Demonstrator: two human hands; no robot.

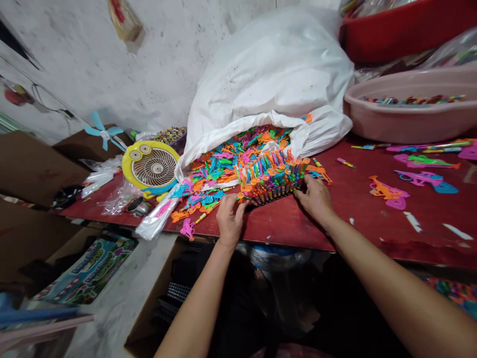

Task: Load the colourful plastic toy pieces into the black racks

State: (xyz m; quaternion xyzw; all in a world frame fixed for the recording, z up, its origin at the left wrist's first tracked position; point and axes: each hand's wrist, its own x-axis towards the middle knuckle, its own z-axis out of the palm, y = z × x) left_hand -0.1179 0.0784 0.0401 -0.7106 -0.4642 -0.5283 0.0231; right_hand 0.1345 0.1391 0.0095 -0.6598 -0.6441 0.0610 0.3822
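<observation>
On a red table (298,223) by a white wall (112,59), left hand (230,216) and right hand (315,198) clasp a block of coloured tubes (272,179) beside a white sack (276,74)

We see our left hand (230,219) and right hand (316,198) pressed against either end of a packed block of colourful tubes (274,179) on the red table (335,219). Just behind the block, a white sack (276,84) spills bright plastic pieces (223,164). Left of the sack stands a yellow fan (151,167); right of it, a pink basin (410,109).
</observation>
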